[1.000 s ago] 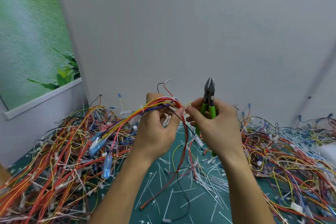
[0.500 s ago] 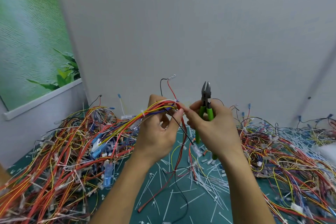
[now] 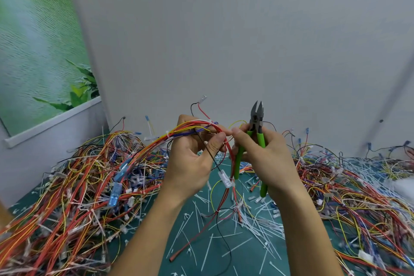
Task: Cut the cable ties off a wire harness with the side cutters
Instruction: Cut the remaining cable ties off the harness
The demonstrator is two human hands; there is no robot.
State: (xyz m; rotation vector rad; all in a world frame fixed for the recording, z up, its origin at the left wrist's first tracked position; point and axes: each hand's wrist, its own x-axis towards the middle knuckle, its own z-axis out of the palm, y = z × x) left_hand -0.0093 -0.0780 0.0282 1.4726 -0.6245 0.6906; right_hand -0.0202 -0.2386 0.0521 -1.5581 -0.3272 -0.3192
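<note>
The left hand (image 3: 190, 163) curls round the wire harness (image 3: 179, 132), a bundle of thin red, yellow and blue wires, and holds it up over the table. The right hand (image 3: 266, 154) grips the side cutters (image 3: 257, 119), which have green plastic handles and a dark metal head. Its first finger and thumb also reach across and meet the left thumb at the bend of the wires. I cannot tell what they pinch there.

The cutters point straight up, away from the wires. A second ago the two blades were shut. Now they stand a little apart. The hands have hardly moved. I think the person is feeling for the next tie and getting ready to snip, but no cut is going on yet.

A small white plastic cable tie (image 3: 167, 134) is still round the harness, just left of the left hand. A white plug (image 3: 226, 178) hangs below on a black wire. Under the hands lies a dark green cutting mat (image 3: 246, 253) with many cut white ties (image 3: 257, 226) on it. Big heaps of tangled wires (image 3: 67, 186) lie on both sides.
</note>
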